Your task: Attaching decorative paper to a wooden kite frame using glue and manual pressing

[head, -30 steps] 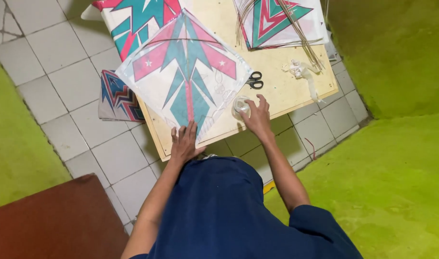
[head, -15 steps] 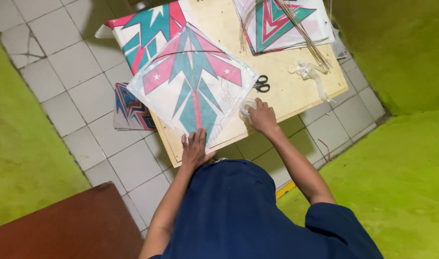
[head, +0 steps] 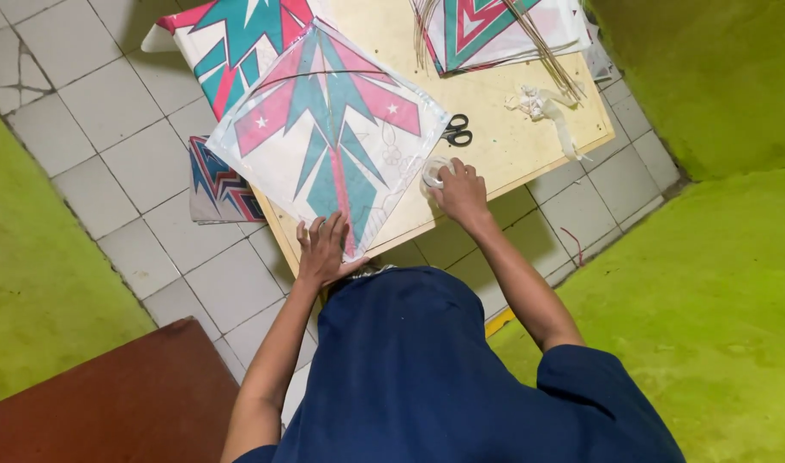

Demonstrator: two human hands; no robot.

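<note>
left hand (head: pixel 324 251): lies flat with fingers spread on the bottom corner of the kite (head: pixel 328 133); it presses down and grips nothing
right hand (head: pixel 461 192): fingers curl over a roll of clear tape (head: pixel 433 174); how firmly they hold it i cannot tell, the roll being half hidden beneath them
kite: a diamond of white paper with teal and pink-red stripes and small white stars; it lies flat on the board (head: pixel 504 141), its lower tip under the left fingertips, its right corner just beside the right fingers
roll of clear tape: on the board, touching the right fingers, at the kite's right edge
scissors (head: pixel 457 131): black handles, just beyond the right fingers, on the board
second kite (head: pixel 238 39): same colours, partly under the first, well beyond the left fingers
third kite (head: pixel 487 26): far beyond the right fingers, thin sticks (head: pixel 542 51) lying across it
scraps of tape (head: pixel 538 105): beyond and to the right of the right fingers
folded patterned paper (head: pixel 217 182): on the tiled floor (head: pixel 110 137), to the left of the left fingers
</note>
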